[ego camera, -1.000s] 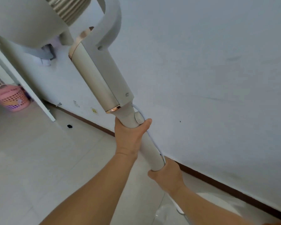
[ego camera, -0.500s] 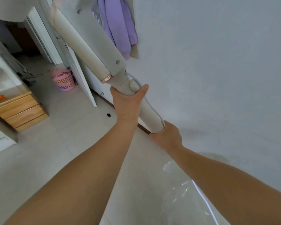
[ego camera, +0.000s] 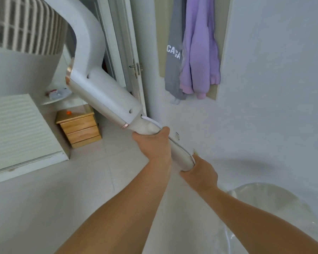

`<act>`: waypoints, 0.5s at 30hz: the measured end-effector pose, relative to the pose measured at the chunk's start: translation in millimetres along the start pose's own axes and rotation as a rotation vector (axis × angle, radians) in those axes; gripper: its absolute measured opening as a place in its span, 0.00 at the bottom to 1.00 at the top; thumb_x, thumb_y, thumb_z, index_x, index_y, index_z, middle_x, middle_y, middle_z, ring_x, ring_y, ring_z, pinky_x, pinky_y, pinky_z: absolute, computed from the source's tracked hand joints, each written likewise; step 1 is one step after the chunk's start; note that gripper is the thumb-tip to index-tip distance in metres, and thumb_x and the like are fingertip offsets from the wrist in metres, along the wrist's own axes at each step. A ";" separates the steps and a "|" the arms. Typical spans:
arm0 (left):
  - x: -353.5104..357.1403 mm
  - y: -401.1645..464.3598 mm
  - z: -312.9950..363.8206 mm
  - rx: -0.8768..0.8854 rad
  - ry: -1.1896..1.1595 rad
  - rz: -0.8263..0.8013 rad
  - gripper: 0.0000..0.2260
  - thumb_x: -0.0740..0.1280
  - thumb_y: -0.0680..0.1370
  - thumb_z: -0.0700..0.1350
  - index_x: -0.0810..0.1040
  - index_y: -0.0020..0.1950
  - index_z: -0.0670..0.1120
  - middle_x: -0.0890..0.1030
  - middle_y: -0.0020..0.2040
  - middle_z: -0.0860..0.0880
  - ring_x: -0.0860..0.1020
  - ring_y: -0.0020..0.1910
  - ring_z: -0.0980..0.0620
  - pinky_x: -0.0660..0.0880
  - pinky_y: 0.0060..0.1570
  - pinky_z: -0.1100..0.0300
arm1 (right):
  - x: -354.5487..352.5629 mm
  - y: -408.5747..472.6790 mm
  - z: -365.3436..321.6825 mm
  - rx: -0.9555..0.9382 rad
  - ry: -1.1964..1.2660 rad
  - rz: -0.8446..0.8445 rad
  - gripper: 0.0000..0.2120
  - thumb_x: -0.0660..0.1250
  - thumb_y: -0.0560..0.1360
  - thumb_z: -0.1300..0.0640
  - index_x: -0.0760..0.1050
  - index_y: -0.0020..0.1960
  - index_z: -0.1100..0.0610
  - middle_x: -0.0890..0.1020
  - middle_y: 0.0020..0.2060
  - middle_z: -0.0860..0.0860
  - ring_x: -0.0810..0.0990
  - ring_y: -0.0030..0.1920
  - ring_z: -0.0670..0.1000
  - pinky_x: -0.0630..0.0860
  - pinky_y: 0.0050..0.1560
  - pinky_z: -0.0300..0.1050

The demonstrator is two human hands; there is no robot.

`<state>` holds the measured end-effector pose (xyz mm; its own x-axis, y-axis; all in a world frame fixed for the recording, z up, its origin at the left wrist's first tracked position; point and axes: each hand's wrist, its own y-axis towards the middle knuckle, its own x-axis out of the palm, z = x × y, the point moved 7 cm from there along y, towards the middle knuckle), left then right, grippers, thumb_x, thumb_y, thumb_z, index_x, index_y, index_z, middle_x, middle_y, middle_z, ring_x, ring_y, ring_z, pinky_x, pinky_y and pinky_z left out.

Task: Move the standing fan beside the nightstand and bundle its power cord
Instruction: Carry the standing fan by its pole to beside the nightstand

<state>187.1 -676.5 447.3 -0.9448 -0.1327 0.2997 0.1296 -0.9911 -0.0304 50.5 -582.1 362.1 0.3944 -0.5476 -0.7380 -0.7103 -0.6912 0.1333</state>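
Meanwhile the wooden nightstand (ego camera: 81, 128), which half a second before lay far left, had swung nearer the centre, so the carry looked close to its goal. The left hand (ego camera: 152, 145) gripped the tilted standing fan (ego camera: 106, 99) by its pole, the right hand (ego camera: 199, 173) gripped lower, and the power cord (ego camera: 180, 148) ran unbundled along the pole.

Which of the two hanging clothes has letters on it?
The grey garment, hanging on the left. It has white letters printed on it, while the purple garment beside it on the right shows none.
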 end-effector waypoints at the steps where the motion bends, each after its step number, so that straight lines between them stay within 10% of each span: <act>1: 0.6 14.4 -3.3 -0.008 -0.006 0.018 0.27 0.74 0.62 0.36 0.69 0.58 0.41 0.77 0.43 0.47 0.76 0.37 0.49 0.79 0.44 0.52 | 9.4 12.2 -4.8 -0.014 -0.011 -0.019 0.10 0.66 0.61 0.49 0.65 0.35 0.45 0.73 0.26 0.42 0.71 0.28 0.42 0.61 0.27 0.36; 15: -22.5 233.8 3.4 0.010 -0.014 0.258 0.22 0.73 0.64 0.36 0.70 0.54 0.43 0.75 0.41 0.49 0.73 0.36 0.51 0.73 0.36 0.59 | 171.9 158.2 -138.2 -0.194 0.070 -0.287 0.09 0.68 0.61 0.50 0.69 0.38 0.47 0.74 0.27 0.44 0.73 0.28 0.44 0.64 0.27 0.37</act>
<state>239.7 -905.2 436.7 -0.8759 -0.3807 0.2964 0.3686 -0.9244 -0.0982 86.5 -850.7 347.7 0.6055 -0.3444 -0.7175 -0.4432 -0.8947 0.0555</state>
